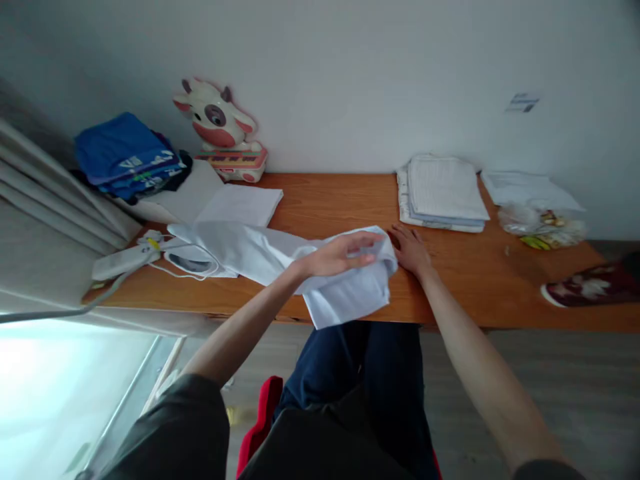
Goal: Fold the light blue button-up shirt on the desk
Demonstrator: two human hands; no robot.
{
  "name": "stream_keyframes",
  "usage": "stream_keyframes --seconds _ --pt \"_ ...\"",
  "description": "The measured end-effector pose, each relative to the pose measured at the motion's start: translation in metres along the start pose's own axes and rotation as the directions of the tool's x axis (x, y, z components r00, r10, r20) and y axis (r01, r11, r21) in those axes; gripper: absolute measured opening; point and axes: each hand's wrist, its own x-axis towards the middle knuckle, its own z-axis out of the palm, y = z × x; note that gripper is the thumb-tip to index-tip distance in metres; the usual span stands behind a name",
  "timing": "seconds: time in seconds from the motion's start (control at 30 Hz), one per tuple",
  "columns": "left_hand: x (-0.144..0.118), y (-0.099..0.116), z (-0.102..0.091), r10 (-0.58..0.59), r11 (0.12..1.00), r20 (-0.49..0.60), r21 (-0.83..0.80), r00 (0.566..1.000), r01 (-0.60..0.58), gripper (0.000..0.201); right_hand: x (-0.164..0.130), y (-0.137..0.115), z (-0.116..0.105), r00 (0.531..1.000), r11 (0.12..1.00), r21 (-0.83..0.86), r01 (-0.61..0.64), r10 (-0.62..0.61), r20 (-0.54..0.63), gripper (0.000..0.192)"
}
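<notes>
Two hands: both work one white cloth (280, 263) at the counter's (475, 280) front edge.
Left hand (345, 255): lies across the top of the cloth with fingers curled over a fold, gripping a bunch of fabric, seemingly to keep the layer from slipping.
Right hand (411, 250): open and flat, palm down on the wood, fingertips touching the cloth's right edge, as if pinning that edge.
Cloth: spreads leftward across the counter; its near corner hangs over the front edge above the person's lap.
Folded stack (443, 193): by the wall, just beyond the right hand, squared up and apart from the loose cloth.
Blue pile (127, 157): far left corner, beside a cow toy (223, 130).
Flat white piece (240, 203): behind the cloth, near the toy.
</notes>
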Motion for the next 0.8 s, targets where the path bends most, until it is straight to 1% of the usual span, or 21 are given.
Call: stream_keyframes --seconds 0.03,0.07,0.13,0.2,0.27,0.33,0.47,0.5,0.57,0.63,0.7,0.77,0.8 --pt "-0.002 0.0 0.005 -0.009 1.0 0.019 0.006 1.0 0.009 0.044 0.0 0.001 0.0 1.0 1.0 0.001 0.002 -0.002 0.007 0.057" --pt "-0.007 -0.002 0.007 -0.027 0.999 -0.001 0.042 1.0 0.027 0.042 -0.001 0.002 0.0 1.0 1.0 0.003 0.003 -0.003 0.009 0.057" --pt "-0.023 -0.01 0.003 -0.07 0.982 -0.108 0.166 0.992 0.087 0.035 -0.001 0.005 0.001 1.0 1.0 0.016 0.003 -0.003 -0.004 0.056" --pt "-0.047 -0.021 -0.003 -0.092 0.947 -0.216 0.284 0.972 0.153 0.031 -0.001 0.008 0.003 1.0 0.999 0.038 0.01 -0.009 -0.022 0.055" --pt "-0.075 -0.029 -0.006 -0.098 0.91 -0.266 0.367 0.959 0.194 0.027 0.0 0.01 0.005 0.999 0.998 0.06 0.025 -0.023 -0.037 0.055" --pt "-0.105 -0.033 -0.005 -0.099 0.883 -0.252 0.423 0.963 0.202 0.022 0.0 0.011 0.005 0.998 0.997 0.073 0.039 -0.036 -0.043 0.055" --pt "-0.162 -0.032 -0.002 -0.123 0.822 -0.165 0.536 0.979 0.194 0.021 -0.002 0.008 0.003 0.999 0.995 0.1 0.031 -0.027 -0.045 0.055" --pt "-0.173 -0.032 -0.003 -0.138 0.794 -0.145 0.575 0.98 0.197 0.023 -0.003 0.006 0.003 0.999 0.991 0.129 0.022 -0.017 -0.047 0.054" --pt "-0.192 -0.033 -0.005 -0.182 0.734 -0.107 0.647 0.977 0.208 0.036 -0.002 0.003 0.002 0.997 0.959 0.283 -0.007 0.028 -0.071 0.053" --pt "-0.203 -0.035 -0.007 -0.231 0.688 -0.084 0.69 0.969 0.223 0.058 0.0 0.003 0.0 0.989 0.878 0.478 -0.034 0.098 -0.11 0.051" --pt "-0.207 -0.037 -0.007 -0.269 0.662 -0.075 0.71 0.96 0.241 0.076 0.002 0.008 -0.007 0.976 0.789 0.612 -0.047 0.168 -0.141 0.05" --pt "-0.206 -0.041 -0.008 -0.29 0.653 -0.072 0.714 0.954 0.252 0.08 -0.003 0.016 -0.021 0.962 0.739 0.671 -0.054 0.218 -0.163 0.057" --pt "-0.204 -0.043 -0.008 -0.295 0.654 -0.068 0.713 0.953 0.253 0.08 -0.01 0.019 -0.029 0.954 0.696 0.716 -0.053 0.248 -0.171 0.061"
